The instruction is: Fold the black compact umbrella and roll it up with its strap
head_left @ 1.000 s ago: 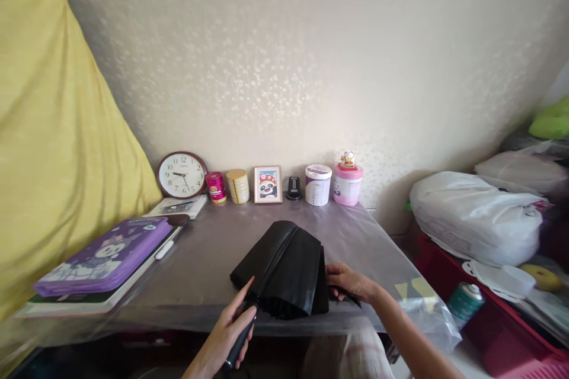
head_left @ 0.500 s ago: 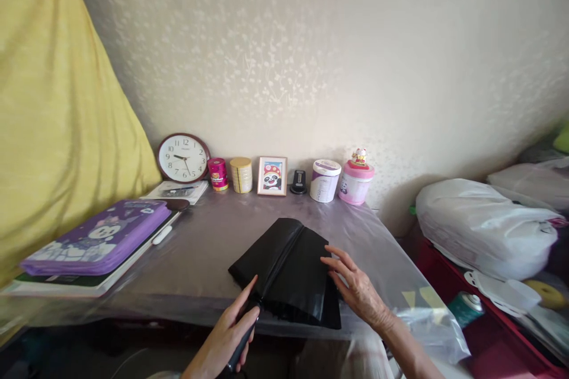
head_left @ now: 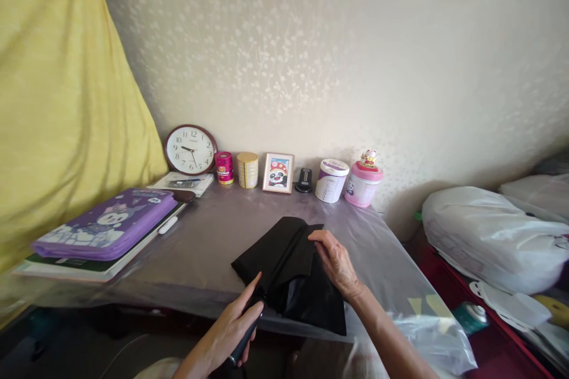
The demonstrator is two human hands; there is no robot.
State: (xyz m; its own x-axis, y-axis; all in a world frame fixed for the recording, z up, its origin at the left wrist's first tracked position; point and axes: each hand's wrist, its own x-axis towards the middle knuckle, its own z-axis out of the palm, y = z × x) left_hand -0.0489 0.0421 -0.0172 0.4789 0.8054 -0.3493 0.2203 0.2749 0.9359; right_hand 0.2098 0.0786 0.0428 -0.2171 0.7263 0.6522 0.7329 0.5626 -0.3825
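Note:
A black folding umbrella [head_left: 275,249] lies collapsed on the table near its front edge, its loose fabric spread in broad folds. My left hand [head_left: 229,328] is wrapped round the dark handle [head_left: 245,340], which sticks out past the table edge toward me. The left forefinger stretches along the fabric's near end. At the right side, my right hand [head_left: 335,263] pinches a fold between thumb and fingers and holds it slightly raised. Under that fold, another black panel rests on the table.
A purple zip case [head_left: 106,222] lies on books at the left. Along the wall stand a clock [head_left: 191,150], a pink tin [head_left: 224,167], a yellow-lidded container [head_left: 248,170], a picture frame [head_left: 278,173] and two tubs [head_left: 331,180]. White plastic bags [head_left: 489,237] are at the right.
My right hand has moved up and left, going from resting on the fabric's right side to pinching a fold and lifting it leftward. My left hand keeps its grip on the handle.

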